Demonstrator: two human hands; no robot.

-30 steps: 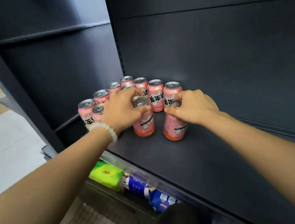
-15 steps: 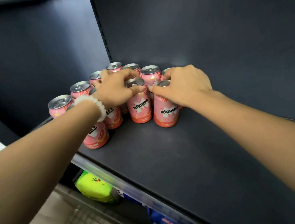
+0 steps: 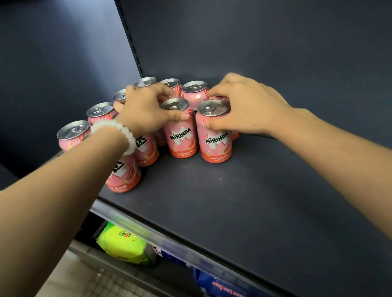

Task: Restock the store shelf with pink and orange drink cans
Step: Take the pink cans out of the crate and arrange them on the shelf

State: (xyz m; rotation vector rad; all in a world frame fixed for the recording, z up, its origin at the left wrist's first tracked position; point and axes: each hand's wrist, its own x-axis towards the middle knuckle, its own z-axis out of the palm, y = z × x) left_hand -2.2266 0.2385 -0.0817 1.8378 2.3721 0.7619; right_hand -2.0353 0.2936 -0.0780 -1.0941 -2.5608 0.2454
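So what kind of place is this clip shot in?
Most likely a shop aisle: a dark metal shelf with a slotted upright, identical pink drink cans grouped at its back corner, and packaged goods on the tier below.

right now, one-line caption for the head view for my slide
Left hand and right hand each hold a pink Mirinda can on the dark shelf.
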